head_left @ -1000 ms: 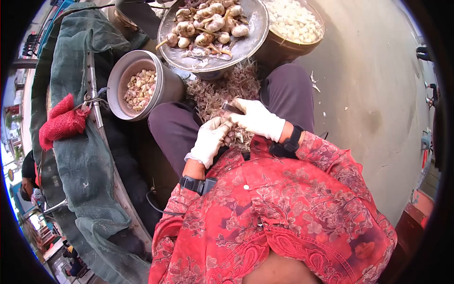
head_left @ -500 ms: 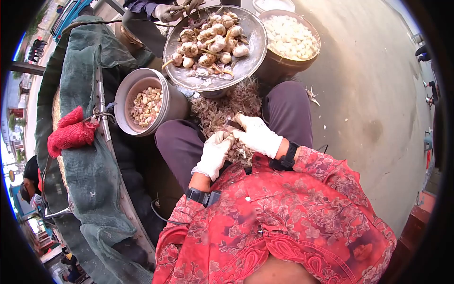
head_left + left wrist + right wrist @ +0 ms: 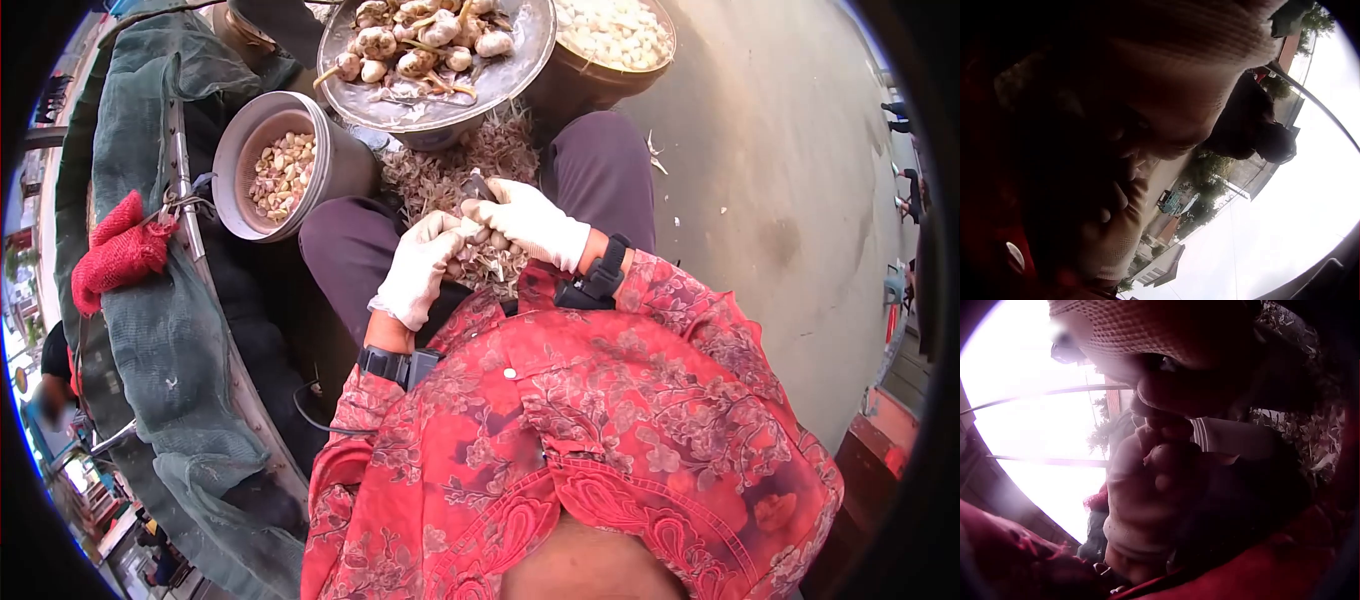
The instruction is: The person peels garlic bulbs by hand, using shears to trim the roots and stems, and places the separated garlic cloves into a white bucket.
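Note:
Both hands wear white gloves and meet over the lap in the head view. My left hand (image 3: 420, 265) holds garlic cloves (image 3: 492, 238) in its curled fingers, close against the other hand. In the right wrist view the pale, rounded garlic (image 3: 1169, 456) shows at the left fingers. My right hand (image 3: 535, 222) grips a short dark-handled tool (image 3: 480, 185), one end sticking out past the thumb side; its working end is hidden by the glove. The right fingertips are right at the garlic. The left wrist view is mostly dark, with the glove (image 3: 1172, 81) filling its upper part.
A metal pan (image 3: 400, 112) of whole garlic bulbs stands ahead, over a heap of dry skins (image 3: 430, 175). At left is a bucket (image 3: 345, 165) of unpeeled cloves. Peeled cloves fill a tub (image 3: 590, 85) at the back right. Green netting (image 3: 165, 330) runs along the left.
The head view tilts up and back down, so another person's gloved hands show beyond the pan, then leave view. My left hand turns slightly, baring more garlic between the hands.

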`<state>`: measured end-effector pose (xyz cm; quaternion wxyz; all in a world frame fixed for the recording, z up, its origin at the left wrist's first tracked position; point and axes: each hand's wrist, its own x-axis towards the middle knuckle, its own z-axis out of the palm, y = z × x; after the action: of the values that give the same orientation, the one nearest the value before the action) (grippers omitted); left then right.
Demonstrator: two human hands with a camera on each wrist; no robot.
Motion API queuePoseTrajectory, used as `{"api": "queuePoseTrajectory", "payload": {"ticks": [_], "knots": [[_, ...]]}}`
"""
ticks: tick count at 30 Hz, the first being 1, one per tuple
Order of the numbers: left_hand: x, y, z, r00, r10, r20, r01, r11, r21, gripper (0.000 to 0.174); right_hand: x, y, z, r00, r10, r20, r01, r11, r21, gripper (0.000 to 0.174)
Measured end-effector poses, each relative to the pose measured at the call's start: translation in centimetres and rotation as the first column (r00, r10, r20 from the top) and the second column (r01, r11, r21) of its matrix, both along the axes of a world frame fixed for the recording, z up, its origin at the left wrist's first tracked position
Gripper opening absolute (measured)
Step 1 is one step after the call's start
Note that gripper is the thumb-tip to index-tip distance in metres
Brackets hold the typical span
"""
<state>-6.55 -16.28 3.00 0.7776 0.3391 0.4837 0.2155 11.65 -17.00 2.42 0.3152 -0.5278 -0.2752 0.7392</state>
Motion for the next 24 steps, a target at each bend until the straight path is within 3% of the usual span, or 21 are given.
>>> {"api": "queuePoseTrajectory", "payload": {"ticks": [2, 8, 11, 13, 15, 17, 18, 20, 21, 23, 24], "knots": [[0.0, 0.1, 0.6, 0.999, 0.025, 0.034, -0.025, 1.000, 0.017, 0.012, 0.6, -0.2, 1.3, 0.998, 0.043, -0.054, -0.046, 0.997, -0.058, 0.018], [-0.4, 0.1, -0.2, 0.999, 0.002, 0.035, -0.001, 0.999, -0.036, 0.011, -0.2, -0.3, 2.5, 0.998, 0.004, 0.065, 0.000, 0.999, -0.050, 0.020], [-0.1, 0.1, 0.0, 0.999, 0.001, 0.052, -0.002, 1.000, 0.013, 0.010, -0.2, -0.3, 0.9, 0.996, 0.044, 0.075, -0.046, 0.999, 0.024, 0.024], [0.1, 0.1, -0.1, 0.998, 0.019, 0.054, -0.019, 1.000, 0.000, 0.009, -0.5, 0.0, 0.1, 0.967, 0.134, 0.215, -0.167, 0.975, 0.144, 0.029], [0.0, 0.1, -0.7, 0.998, 0.041, 0.056, -0.040, 0.999, -0.017, 0.009, -0.2, -0.2, 1.1, 0.965, 0.115, 0.236, -0.158, 0.972, 0.173, 0.028], [-0.5, 0.3, -1.6, 0.980, 0.043, 0.193, -0.036, 0.998, -0.042, 0.007, 0.3, -0.1, 2.1, 0.990, 0.137, 0.019, -0.136, 0.990, -0.031, 0.023], [-0.1, 0.1, -1.0, 0.979, 0.085, 0.188, -0.073, 0.995, -0.067, 0.006, 0.8, -0.1, 0.3, 0.990, 0.114, -0.088, -0.122, 0.989, -0.081, 0.019], [-0.3, -0.1, -0.7, 0.951, 0.090, 0.296, -0.053, 0.990, -0.133, 0.006, 0.9, 0.0, -1.0, 0.989, 0.040, -0.142, -0.057, 0.991, -0.118, 0.017], [-0.3, -0.4, -0.7, 0.922, 0.096, 0.375, -0.071, 0.994, -0.080, 0.008, 0.7, 0.1, -1.2, 0.972, -0.031, -0.235, -0.003, 0.990, -0.141, 0.017], [-0.8, -0.4, -1.4, 0.910, 0.114, 0.398, -0.099, 0.993, -0.057, 0.011, 1.2, 0.0, -1.0, 0.933, -0.079, -0.352, 0.022, 0.986, -0.163, 0.018], [-0.5, -0.1, -0.7, 0.908, 0.221, 0.357, -0.185, 0.974, -0.133, 0.015, 1.0, 0.1, 0.4, 0.913, -0.131, -0.387, 0.045, 0.974, -0.223, 0.020]]}}
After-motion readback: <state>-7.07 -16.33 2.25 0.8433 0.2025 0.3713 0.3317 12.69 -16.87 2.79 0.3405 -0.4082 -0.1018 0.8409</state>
